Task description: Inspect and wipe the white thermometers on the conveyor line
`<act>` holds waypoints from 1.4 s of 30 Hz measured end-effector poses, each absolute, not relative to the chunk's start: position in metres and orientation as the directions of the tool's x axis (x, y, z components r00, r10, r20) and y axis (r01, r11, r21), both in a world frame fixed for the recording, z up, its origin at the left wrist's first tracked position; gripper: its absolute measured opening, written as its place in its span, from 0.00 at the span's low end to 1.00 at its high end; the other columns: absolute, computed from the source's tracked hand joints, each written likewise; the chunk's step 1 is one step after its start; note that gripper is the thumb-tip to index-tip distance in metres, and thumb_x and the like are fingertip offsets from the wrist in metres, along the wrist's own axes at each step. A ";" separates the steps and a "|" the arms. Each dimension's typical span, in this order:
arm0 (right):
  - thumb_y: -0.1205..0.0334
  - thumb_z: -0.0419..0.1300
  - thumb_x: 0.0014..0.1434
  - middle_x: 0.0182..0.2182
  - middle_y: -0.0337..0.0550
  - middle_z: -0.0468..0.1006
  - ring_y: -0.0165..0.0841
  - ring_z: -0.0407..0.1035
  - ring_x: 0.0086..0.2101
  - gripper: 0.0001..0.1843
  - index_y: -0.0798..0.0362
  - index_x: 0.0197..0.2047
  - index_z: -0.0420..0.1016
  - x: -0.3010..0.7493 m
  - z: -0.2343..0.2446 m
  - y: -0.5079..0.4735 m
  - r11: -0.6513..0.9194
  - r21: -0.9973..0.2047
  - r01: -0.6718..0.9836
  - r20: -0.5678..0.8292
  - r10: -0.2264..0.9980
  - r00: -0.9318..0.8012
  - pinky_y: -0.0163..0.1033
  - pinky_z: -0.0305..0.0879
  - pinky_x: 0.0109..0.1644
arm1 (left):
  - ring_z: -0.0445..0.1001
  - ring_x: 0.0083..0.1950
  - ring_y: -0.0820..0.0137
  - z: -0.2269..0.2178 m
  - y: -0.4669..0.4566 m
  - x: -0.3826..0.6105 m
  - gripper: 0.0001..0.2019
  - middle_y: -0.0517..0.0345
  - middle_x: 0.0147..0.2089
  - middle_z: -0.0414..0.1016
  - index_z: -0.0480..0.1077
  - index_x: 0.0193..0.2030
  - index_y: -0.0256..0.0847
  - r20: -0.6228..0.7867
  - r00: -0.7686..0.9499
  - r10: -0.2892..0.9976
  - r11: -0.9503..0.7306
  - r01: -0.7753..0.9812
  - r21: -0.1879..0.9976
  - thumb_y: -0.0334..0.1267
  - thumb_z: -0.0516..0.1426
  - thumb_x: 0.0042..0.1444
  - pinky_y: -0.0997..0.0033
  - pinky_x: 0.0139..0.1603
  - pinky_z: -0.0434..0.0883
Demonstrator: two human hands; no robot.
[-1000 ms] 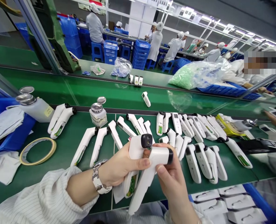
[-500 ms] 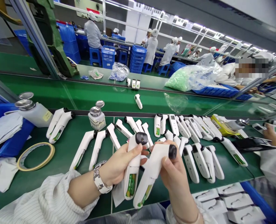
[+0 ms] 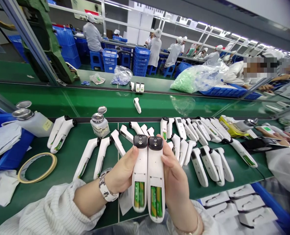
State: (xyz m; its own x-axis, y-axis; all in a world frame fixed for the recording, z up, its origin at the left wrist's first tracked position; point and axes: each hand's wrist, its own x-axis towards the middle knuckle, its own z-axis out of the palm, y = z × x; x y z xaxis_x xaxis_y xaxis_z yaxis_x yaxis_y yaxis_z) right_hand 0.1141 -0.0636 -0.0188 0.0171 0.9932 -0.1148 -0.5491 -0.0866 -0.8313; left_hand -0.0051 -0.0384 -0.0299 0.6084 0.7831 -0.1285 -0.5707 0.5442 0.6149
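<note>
My left hand (image 3: 123, 168) is closed round a white infrared thermometer (image 3: 140, 166) with a black sensor head and an uncovered battery bay holding green batteries. A second such thermometer (image 3: 155, 169) is in my right hand (image 3: 174, 176), its battery bay likewise uncovered with green batteries inside. The two stand side by side, heads level and sensor faces toward me, above the front of the green bench. Most of my fingers are hidden behind them. Past my hands, more white thermometers (image 3: 180, 128) lie in loose rows on the bench.
At left are a roll of tape (image 3: 37, 179), a dispenser bottle (image 3: 99, 125) and a blue bin (image 3: 24, 143). Beyond runs a green conveyor (image 3: 98, 101) carrying one thermometer (image 3: 137, 105). White boxed pieces (image 3: 243, 204) fill a container low right. A co-worker's sleeve (image 3: 282, 166) is at right.
Both thermometers have turned so their sensor faces and battery bays point toward me, and they have come together side by side. The right one was tilted sideways before. The conveyor thermometer has shifted slightly left.
</note>
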 end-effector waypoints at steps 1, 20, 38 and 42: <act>0.61 0.53 0.57 0.53 0.38 0.73 0.43 0.67 0.53 0.28 0.43 0.61 0.59 0.114 -0.019 -0.064 -0.097 -0.822 -0.561 -0.120 0.993 0.004 0.49 0.68 0.53 | 0.72 0.51 0.55 -0.030 -0.039 -0.004 0.29 0.42 0.51 0.73 0.65 0.55 0.39 -0.133 0.573 0.808 0.515 -0.579 0.633 0.57 0.54 0.52 0.58 0.49 0.70; 0.67 0.58 0.55 0.62 0.37 0.62 0.44 0.51 0.62 0.18 0.45 0.50 0.75 0.121 -0.019 -0.056 -0.027 -0.860 -0.510 -0.073 0.995 0.071 0.55 0.47 0.66 | 0.72 0.45 0.68 -0.021 -0.042 0.000 0.17 0.56 0.45 0.74 0.66 0.53 0.47 -0.313 0.449 0.837 0.544 -0.623 0.562 0.46 0.53 0.59 0.70 0.46 0.69; 0.54 0.53 0.63 0.64 0.34 0.56 0.34 0.50 0.62 0.24 0.33 0.61 0.57 0.135 -0.058 -0.083 -0.057 -0.963 -0.264 -0.026 0.993 -0.117 0.43 0.52 0.63 | 0.70 0.34 0.74 -0.021 -0.041 -0.008 0.20 0.57 0.38 0.71 0.65 0.46 0.40 -0.296 0.438 0.849 0.518 -0.574 0.634 0.32 0.64 0.47 0.72 0.38 0.69; 0.49 0.59 0.57 0.55 0.43 0.69 0.39 0.64 0.53 0.28 0.41 0.60 0.61 0.133 -0.057 -0.090 -0.197 -0.960 -0.198 -0.118 0.929 -0.350 0.44 0.62 0.55 | 0.71 0.32 0.72 -0.019 -0.038 -0.012 0.17 0.56 0.36 0.73 0.67 0.43 0.38 -0.301 0.444 0.844 0.523 -0.559 0.643 0.33 0.64 0.46 0.72 0.33 0.69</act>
State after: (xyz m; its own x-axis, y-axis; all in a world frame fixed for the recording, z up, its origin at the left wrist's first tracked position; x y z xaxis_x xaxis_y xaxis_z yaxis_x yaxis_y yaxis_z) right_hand 0.1333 -0.0896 -0.0575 -0.3500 0.9293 -0.1182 -0.1981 -0.1968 -0.9602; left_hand -0.0116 -0.0383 -0.0191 0.4437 0.8440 -0.3013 -0.5586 0.5234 0.6435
